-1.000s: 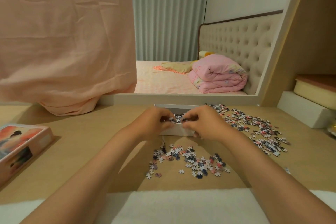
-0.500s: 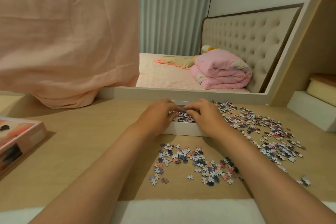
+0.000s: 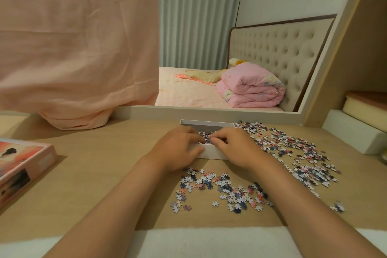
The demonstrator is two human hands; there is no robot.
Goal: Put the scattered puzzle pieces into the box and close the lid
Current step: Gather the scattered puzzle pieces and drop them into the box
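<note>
A shallow white box (image 3: 211,154) stands on the desk near the mirror, with some puzzle pieces (image 3: 204,134) inside. Both my hands hang over it, fingertips meeting. My left hand (image 3: 178,150) has its fingers curled down onto the pieces and its thumb against the box's front wall. My right hand (image 3: 235,148) curls its fingers onto the same pieces. More loose pieces (image 3: 222,188) lie scattered in front of the box, between my forearms. A larger spread of pieces (image 3: 297,151) lies to the right. The pink picture lid (image 3: 23,165) rests at the far left.
A mirror frame (image 3: 209,111) runs behind the box, with a pink cloth (image 3: 73,48) draped over its left part. A white block (image 3: 356,132) and a cream container (image 3: 366,107) stand at the right. A white padded strip (image 3: 209,241) lines the desk's near edge.
Both hands have dropped from just above the box down into it, still fingertip to fingertip. The camera has tilted slightly, so more of the right-hand spread shows.
</note>
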